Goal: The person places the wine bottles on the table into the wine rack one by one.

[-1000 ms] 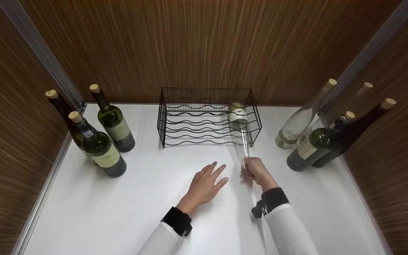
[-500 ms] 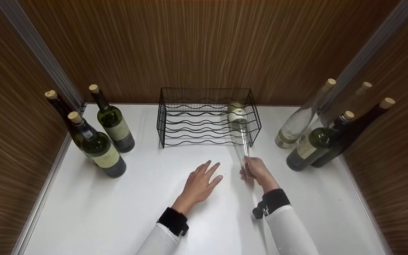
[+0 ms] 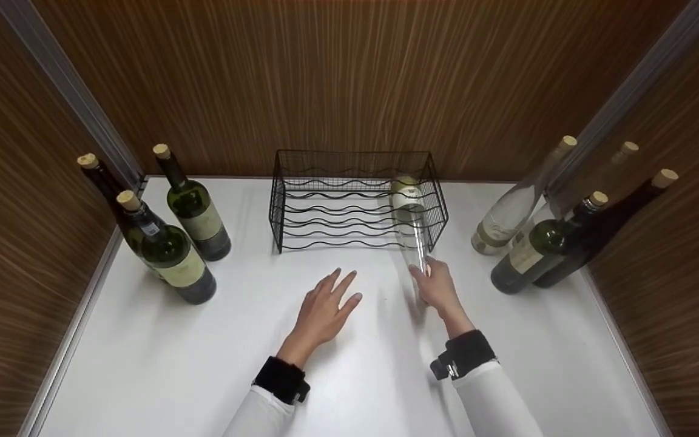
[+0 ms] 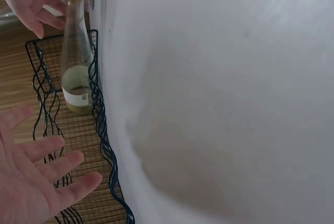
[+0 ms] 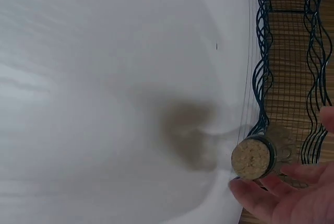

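A clear, corked bottle (image 3: pixel 409 195) lies in the right side of a black wire rack (image 3: pixel 349 211) at mid-frame, neck toward the bottom. A person's right hand (image 3: pixel 437 288), grip released, is at the neck; whether fingertips touch glass is unclear. The left hand (image 3: pixel 319 312), also released, fingers spread, hovers above the white table (image 3: pixel 204 364), lower centre.

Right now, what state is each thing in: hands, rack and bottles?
Clear bottle: lying in the rack, corked, neck out front
Wire rack: standing, holding one bottle
Left hand: fingers spread, holding nothing
Right hand: fingers loose around bottle neck, contact unclear
Three left bottles: upright, corked
Four right bottles: upright, corked
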A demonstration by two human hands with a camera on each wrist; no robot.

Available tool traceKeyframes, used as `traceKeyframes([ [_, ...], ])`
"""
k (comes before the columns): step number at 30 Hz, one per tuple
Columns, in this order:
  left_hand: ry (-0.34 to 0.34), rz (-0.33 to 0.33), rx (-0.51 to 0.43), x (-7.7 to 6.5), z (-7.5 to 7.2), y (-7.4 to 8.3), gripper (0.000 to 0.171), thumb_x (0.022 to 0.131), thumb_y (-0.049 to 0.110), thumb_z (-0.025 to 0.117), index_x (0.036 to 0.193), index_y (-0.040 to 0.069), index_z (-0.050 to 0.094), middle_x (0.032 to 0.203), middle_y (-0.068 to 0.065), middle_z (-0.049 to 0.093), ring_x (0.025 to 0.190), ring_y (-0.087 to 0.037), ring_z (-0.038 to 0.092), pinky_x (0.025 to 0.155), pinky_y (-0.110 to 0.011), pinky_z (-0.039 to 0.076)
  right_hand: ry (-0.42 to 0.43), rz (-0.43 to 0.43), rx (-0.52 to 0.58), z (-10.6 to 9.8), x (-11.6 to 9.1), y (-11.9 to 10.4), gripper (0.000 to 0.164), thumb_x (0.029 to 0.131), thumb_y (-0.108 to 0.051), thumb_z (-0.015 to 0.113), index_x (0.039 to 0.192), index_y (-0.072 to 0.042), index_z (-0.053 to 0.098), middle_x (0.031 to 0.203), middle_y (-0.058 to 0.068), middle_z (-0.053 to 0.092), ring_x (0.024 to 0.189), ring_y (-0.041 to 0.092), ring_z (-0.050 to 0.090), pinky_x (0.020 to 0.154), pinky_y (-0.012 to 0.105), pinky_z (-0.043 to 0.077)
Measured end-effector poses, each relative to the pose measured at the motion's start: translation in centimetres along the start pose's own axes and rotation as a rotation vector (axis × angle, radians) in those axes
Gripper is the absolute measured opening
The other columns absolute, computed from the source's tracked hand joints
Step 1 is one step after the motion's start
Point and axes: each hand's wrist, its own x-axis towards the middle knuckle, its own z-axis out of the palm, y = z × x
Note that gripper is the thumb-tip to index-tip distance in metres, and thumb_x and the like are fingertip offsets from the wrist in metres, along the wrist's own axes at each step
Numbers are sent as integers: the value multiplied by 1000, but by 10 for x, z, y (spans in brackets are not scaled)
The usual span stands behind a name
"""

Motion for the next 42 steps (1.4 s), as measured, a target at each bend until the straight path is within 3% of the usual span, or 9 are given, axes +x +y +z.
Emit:
traceKeyframes([
  [3,17,-13,4,-3,-4,-6,63,102,60,30,152,23,40,154,-18,34,137,-39,36,105,-58,33,57,-91,-63,5,-3,-3,62,100,-30,57,146,7,38,150,29,27,135,44,34,108,54,32],
  [12,85,-64,7,-12,-18,-27,62,102,59,33,152,23,40,153,-19,35,136,-41,37,104,-60,34,116,-253,-191,23,-16,-16,62,96,-33,64,142,4,46,155,22,25,144,40,18,112,54,26],
  [21,224,-107,-16,-22,-37,-52,58,102,51,44,150,18,42,150,-22,38,134,-42,40,101,-62,36,79,-345,-235,42,-24,-22,66,94,-39,66,143,1,47,157,19,24,143,38,22,111,56,26],
  [29,284,-154,-17,-33,-47,-76,58,102,47,48,151,16,42,148,-22,40,130,-43,44,98,-60,39,5,-389,-225,64,-29,-23,72,92,-48,65,145,-4,46,156,18,27,142,39,25,110,53,29],
  [35,465,-131,-15,-42,-58,-94,52,100,35,57,146,11,49,143,-22,47,123,-42,51,96,-58,41,-63,-409,-213,76,-32,-25,75,92,-53,63,148,-6,43,156,16,27,142,40,24,108,55,32],
  [42,663,-94,-35,-50,-72,-106,52,98,25,61,144,5,49,138,-23,52,126,-38,49,98,-58,40,-130,-431,-222,88,-38,-27,78,91,-58,60,149,-10,42,156,18,27,141,41,25,106,57,34],
])
